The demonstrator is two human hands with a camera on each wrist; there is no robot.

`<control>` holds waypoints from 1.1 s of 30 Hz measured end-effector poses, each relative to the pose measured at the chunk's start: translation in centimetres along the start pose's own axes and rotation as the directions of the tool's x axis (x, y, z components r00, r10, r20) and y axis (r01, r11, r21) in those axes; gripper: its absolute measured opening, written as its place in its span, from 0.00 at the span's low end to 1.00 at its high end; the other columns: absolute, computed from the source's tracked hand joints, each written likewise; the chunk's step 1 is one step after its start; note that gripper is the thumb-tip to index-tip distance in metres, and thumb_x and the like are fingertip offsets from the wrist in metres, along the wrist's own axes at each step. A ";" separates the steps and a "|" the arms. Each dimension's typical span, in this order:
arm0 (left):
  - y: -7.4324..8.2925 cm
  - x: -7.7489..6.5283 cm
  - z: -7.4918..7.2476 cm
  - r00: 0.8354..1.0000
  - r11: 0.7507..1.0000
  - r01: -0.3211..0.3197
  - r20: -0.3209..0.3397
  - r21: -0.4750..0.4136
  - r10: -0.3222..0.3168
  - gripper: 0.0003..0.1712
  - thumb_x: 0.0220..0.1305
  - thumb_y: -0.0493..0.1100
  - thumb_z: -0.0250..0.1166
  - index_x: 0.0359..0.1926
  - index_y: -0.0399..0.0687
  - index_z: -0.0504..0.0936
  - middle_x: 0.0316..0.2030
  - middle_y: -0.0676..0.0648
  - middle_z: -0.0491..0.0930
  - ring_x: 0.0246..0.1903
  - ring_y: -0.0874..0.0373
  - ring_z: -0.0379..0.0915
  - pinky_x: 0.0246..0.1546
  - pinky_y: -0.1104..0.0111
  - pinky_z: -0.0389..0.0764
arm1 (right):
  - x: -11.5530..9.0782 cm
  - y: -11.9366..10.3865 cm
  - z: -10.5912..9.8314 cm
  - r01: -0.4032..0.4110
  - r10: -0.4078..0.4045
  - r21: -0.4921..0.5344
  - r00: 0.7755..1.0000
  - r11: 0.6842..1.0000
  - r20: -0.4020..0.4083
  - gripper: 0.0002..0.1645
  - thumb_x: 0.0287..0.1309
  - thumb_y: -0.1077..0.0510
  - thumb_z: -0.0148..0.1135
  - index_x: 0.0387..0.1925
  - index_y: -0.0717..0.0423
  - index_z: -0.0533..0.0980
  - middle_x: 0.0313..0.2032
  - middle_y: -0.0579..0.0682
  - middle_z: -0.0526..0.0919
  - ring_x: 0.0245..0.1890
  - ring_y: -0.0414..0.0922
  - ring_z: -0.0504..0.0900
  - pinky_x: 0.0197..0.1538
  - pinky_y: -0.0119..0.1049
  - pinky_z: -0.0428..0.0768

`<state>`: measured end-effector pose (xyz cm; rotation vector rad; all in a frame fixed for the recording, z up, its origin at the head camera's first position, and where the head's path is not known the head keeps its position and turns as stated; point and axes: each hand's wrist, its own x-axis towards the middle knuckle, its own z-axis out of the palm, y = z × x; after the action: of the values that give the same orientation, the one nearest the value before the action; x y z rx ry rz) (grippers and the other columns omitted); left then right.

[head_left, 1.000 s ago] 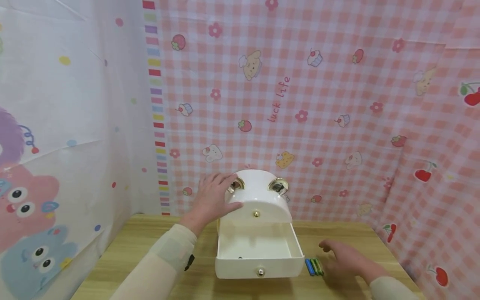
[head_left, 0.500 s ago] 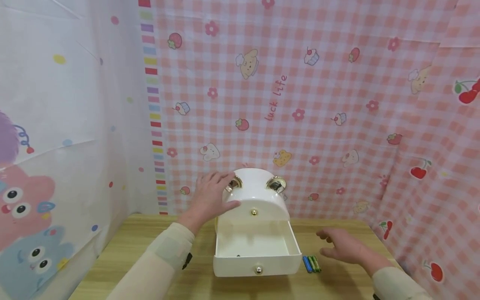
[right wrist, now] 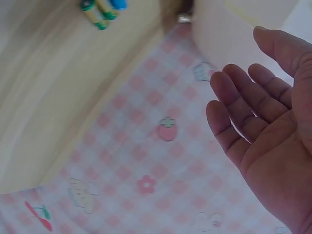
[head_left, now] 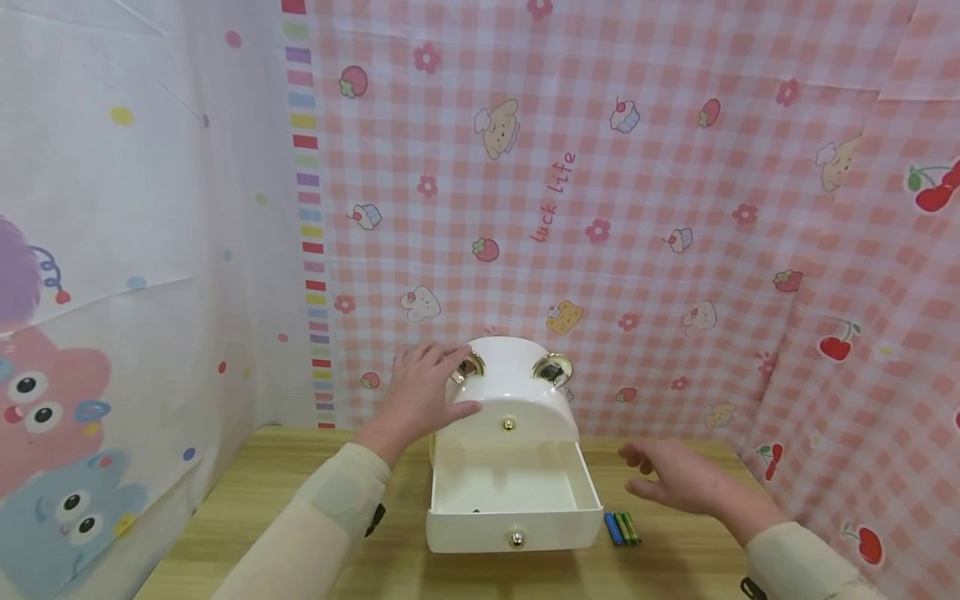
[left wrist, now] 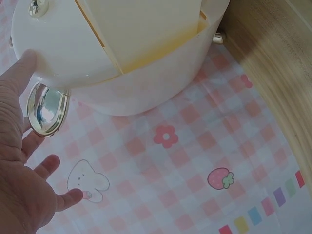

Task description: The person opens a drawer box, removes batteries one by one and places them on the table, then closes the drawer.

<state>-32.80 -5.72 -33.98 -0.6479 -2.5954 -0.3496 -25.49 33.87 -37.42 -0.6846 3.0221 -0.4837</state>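
Against the white box [head_left: 487, 429], left fingers [left wrist: 46, 166] rest, spread apart.

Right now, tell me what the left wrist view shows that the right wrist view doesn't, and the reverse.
Only the left wrist view: the left grip, a gold-rimmed oval, a knob and colored blocks.
Only the right wrist view: the right grip, batteries and a cherry print.
Both: part of the white box, the table and the checked cloth.
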 end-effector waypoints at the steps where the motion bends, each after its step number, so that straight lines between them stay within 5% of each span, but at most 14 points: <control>1: 0.0 0.0 0.0 1.000 1.000 -0.002 -0.005 -0.004 0.002 0.53 0.61 0.70 0.75 0.80 0.57 0.69 0.73 0.47 0.75 0.76 0.42 0.64 0.78 0.30 0.56 | 0.0 -0.4 -0.2 0.019 -0.019 -0.010 1.000 1.000 -0.006 0.24 0.62 0.53 0.77 0.55 0.60 0.82 0.48 0.53 0.90 0.44 0.46 0.88 0.46 0.43 0.89; 19: 0.1 0.0 0.1 1.000 1.000 0.005 -0.005 -0.001 -0.005 0.53 0.61 0.70 0.75 0.80 0.57 0.68 0.74 0.48 0.74 0.76 0.42 0.64 0.78 0.30 0.56 | 1.8 -6.5 -1.9 0.169 -0.169 -0.030 0.986 0.985 0.012 0.12 0.65 0.54 0.74 0.48 0.51 0.86 0.41 0.45 0.92 0.31 0.29 0.81 0.35 0.29 0.84; 33: 0.0 0.0 0.3 1.000 1.000 0.012 0.004 -0.004 -0.012 0.52 0.62 0.70 0.75 0.81 0.58 0.68 0.74 0.48 0.74 0.76 0.43 0.64 0.78 0.32 0.59 | 4.1 -10.2 -0.6 0.201 -0.200 -0.007 0.975 0.979 0.098 0.14 0.65 0.53 0.74 0.47 0.55 0.85 0.34 0.40 0.86 0.30 0.31 0.77 0.36 0.30 0.80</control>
<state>-32.89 -5.58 -34.18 -0.6354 -2.6045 -0.3572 -24.99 23.55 -33.52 -0.9905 2.8838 -0.4151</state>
